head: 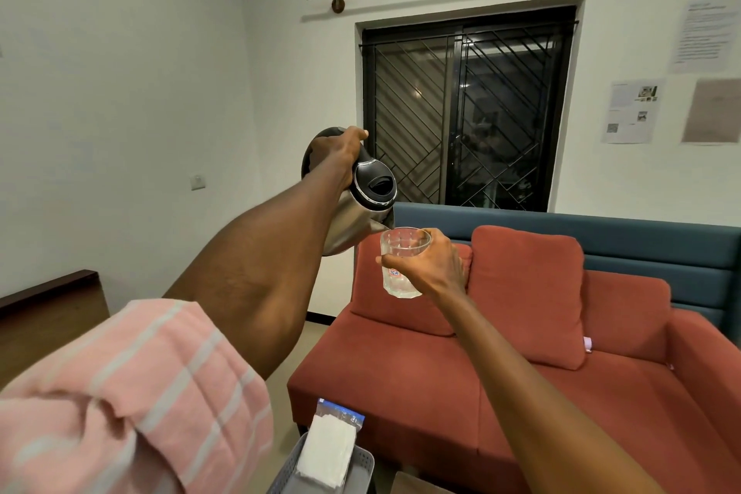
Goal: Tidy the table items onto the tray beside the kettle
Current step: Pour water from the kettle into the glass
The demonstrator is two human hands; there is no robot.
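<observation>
Left hand gripping tilted kettle, right hand holding glass

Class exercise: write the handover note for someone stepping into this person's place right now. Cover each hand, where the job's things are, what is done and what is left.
Left hand: grips the handle of the kettle, tilted with its spout at the glass rim.
Right hand: holds the clear glass upright in the air, over the red sofa.
Grey tray: at the bottom edge, a white packet lying in it.
Done: the packet is in the tray.
Left: the glass and kettle are both in hand; set the glass on the tray and the kettle beside it.
</observation>
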